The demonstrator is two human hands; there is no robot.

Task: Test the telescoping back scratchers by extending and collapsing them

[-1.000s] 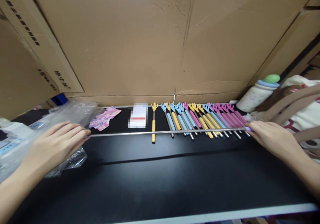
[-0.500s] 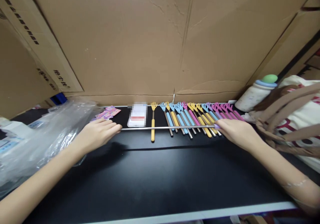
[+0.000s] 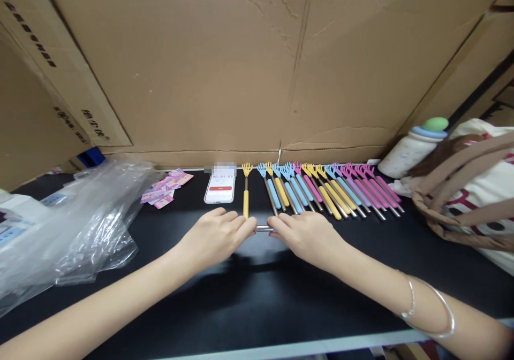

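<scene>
A short silvery metal shaft (image 3: 263,228) of a telescopic back scratcher shows between my hands, its ends hidden in my fists. My left hand (image 3: 219,236) is closed around one end, just in front of a separate yellow back scratcher (image 3: 246,202) whose lower handle it covers. On the other end my right hand (image 3: 309,236) is closed too, palm down. Behind it lies a row of back scratchers (image 3: 273,193) in blue, yellow, pink and purple, claw heads towards the cardboard.
A phone (image 3: 219,189) with a running timer lies behind my left hand, beside pink-purple cards (image 3: 166,188). Clear plastic bags (image 3: 100,221) cover the left side. At the right stand a white bottle (image 3: 412,151) and a bag with brown straps (image 3: 477,189). A cardboard wall (image 3: 201,71) rises behind.
My hands have come together from far apart, and the long metal shaft between them has shortened to a small stretch. Both hands are also lower in view.
</scene>
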